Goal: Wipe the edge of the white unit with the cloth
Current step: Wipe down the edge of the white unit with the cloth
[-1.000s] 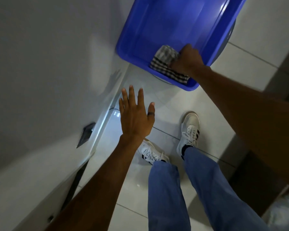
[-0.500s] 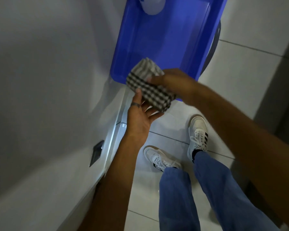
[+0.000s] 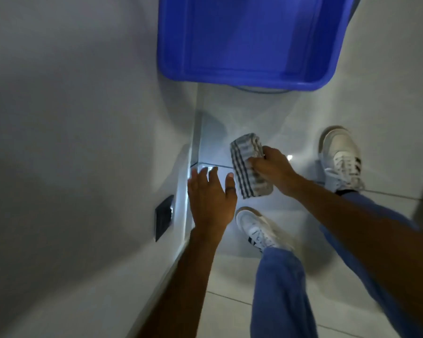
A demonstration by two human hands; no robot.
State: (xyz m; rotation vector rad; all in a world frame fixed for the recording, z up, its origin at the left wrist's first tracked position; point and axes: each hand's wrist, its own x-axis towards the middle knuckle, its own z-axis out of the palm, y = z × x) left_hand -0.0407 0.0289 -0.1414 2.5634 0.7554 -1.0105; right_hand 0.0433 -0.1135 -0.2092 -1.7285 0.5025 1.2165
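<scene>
The white unit (image 3: 83,142) fills the left half of the head view, its vertical edge (image 3: 185,203) running down beside the floor. A folded grey-and-white checked cloth (image 3: 248,164) hangs in the air right of that edge, with my right hand (image 3: 274,169) shut on its right side. My left hand (image 3: 210,193) is open with fingers spread, just left of the cloth and close to the unit's edge, not touching the cloth.
A blue plastic tub (image 3: 249,40) sits at the top, over a round dark base. A dark recessed handle (image 3: 164,215) is on the unit. My two white sneakers (image 3: 259,230) and blue trouser legs stand on the pale tiled floor (image 3: 303,106).
My right hand lifted the cloth out of the blue tub and brought it down toward the unit's edge. My left hand touched the cloth briefly, then came off it.
</scene>
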